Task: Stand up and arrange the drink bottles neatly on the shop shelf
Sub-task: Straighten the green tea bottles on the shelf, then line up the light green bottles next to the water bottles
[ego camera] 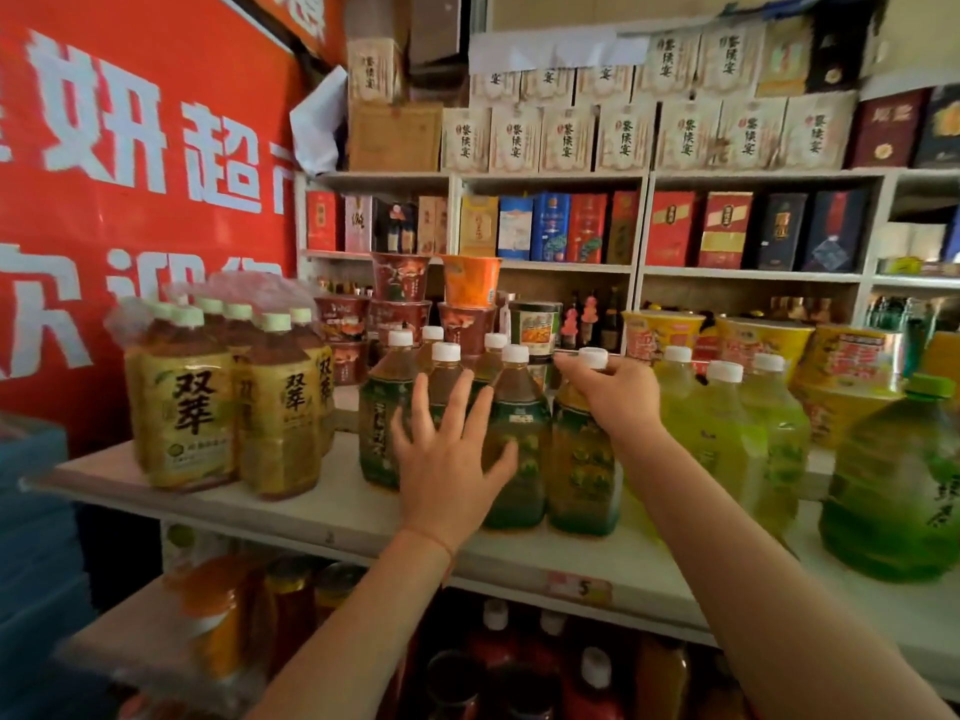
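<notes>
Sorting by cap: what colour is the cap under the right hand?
White cap, clearest in the head view.

A red banner [140, 189] with large white characters covers the wall on the left, with a stack of blue crates [36, 537] below it. Behind, a white wall unit [644, 220] holds rows of cream boxes [623, 137] on top, red and blue gift boxes [670, 228] on the middle level and small dark bottles lower down. Noodle cups [470, 288] are stacked before it, and the light is dim and warm.
</notes>
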Available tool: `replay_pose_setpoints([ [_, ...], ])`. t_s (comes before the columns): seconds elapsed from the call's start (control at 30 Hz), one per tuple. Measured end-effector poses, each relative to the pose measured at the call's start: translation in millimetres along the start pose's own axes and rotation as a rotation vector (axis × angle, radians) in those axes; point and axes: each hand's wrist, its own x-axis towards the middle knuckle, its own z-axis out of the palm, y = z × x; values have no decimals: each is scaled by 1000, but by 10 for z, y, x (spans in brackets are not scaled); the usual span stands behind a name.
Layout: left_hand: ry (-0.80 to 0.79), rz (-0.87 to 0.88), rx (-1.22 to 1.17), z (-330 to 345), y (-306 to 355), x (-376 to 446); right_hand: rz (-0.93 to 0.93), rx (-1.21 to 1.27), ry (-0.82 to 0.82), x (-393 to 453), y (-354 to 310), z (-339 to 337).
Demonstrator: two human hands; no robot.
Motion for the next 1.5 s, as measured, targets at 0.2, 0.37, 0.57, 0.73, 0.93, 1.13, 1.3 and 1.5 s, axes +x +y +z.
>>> replay_pose_setpoints([
  [0.2, 133, 106, -118, 61, -180, -23, 74, 9, -96, 213, 10, 101],
  [0.37, 209, 53, -188, 31, -87, -42, -74, -238, -9, 221, 66, 246],
  [0.57, 366, 173, -481, 70, 563, -85, -509, -618, 35, -10, 318, 64],
  [0.73, 368, 185, -673, 81, 1420, -69, -765, -628, 202, -101, 346, -726],
  [0.93, 255, 284, -862, 183, 2692, 5, -571, -605, 384, 90, 789, -2166],
  [1.13, 184, 248, -691, 422, 4044, 71, -296, -681, 360, 382, 1448, -3631],
  [1.3, 59, -116, -569, 572, 4467, 424, -290, -468, 121, 589, 1632, -4173],
  [1.5, -87, -368, -793, 600, 4381, 558, -279, -390, 208, 866, 1614, -4073],
])
